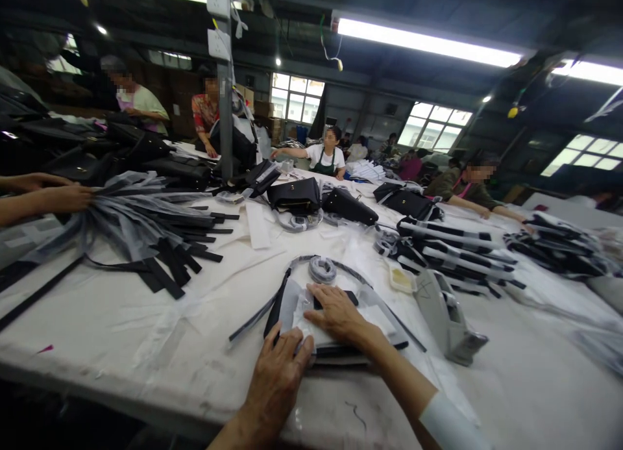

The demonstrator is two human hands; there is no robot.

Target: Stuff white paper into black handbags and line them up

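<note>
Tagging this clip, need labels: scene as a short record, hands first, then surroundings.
left hand: at the near left corner of a black bag; grip unclear
right hand: palm down on pale wrapping over the bag
past right hand: wrapped coil
right of bag: grey tape dispenser, small dish
far left: co-worker's hand holding bundled straps
surface: white table

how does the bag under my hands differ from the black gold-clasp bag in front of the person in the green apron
The bag under your hands has pale sheets over it; the gold-clasp bag shows its black front uncovered.
Your left hand and right hand rest on the near bag; no hand touches the gold-clasp bag.
Both show black material and are on the white-topped table.
</note>
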